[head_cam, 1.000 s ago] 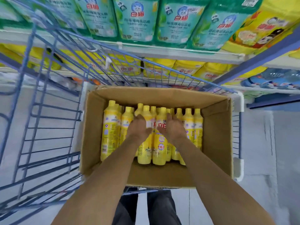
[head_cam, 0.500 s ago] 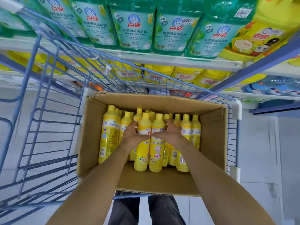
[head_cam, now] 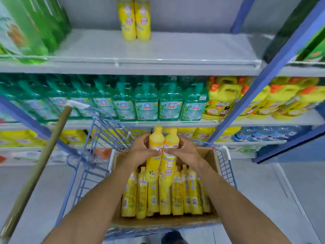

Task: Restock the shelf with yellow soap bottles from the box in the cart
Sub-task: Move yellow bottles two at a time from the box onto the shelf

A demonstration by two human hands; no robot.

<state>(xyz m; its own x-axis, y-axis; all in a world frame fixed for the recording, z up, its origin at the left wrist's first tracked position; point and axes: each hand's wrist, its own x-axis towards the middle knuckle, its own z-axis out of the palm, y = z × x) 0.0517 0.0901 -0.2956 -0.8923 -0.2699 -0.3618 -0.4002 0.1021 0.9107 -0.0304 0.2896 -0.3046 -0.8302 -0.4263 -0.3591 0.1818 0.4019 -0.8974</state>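
Now bottles (head_cam: 168, 164) lifted out of box (head_cam: 210, 156): left hand (head_cam: 141, 150) grips one, right hand (head_cam: 185, 152) other. View raised toward shelf (head_cam: 175, 48); placing likely next.

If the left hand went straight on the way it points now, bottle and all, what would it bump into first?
Likely the cart's blue wire rim, just beyond the yellow bottle that the left hand grips; past that, the shelf of teal pump bottles. Depth is unclear from this view.
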